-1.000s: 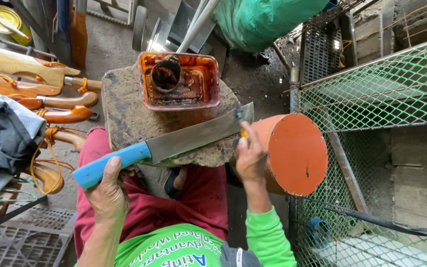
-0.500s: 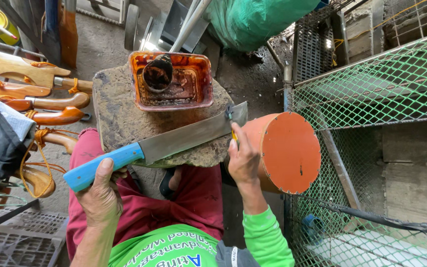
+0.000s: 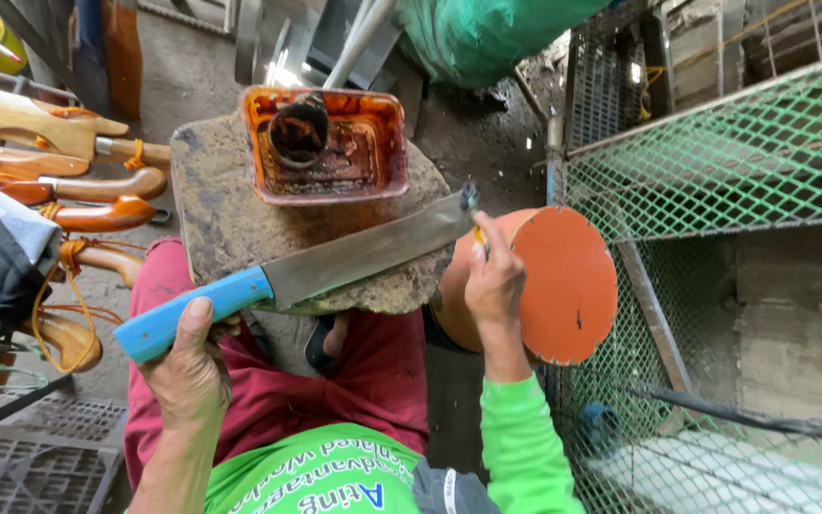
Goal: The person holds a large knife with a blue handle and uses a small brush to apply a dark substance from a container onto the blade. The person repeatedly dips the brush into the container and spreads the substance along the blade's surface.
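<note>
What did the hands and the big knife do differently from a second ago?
Hardly anything changed. The left hand still grips the blue handle of the knife, and the right hand still pinches the blade's tip beside the orange disc. The blade still lies flat across the stone block, in front of the orange tub. Only the camera shifted a little.

The person wears a bright green long-sleeved shirt (image 3: 525,447) with lettering on the chest, and dark red trousers (image 3: 373,381).
</note>
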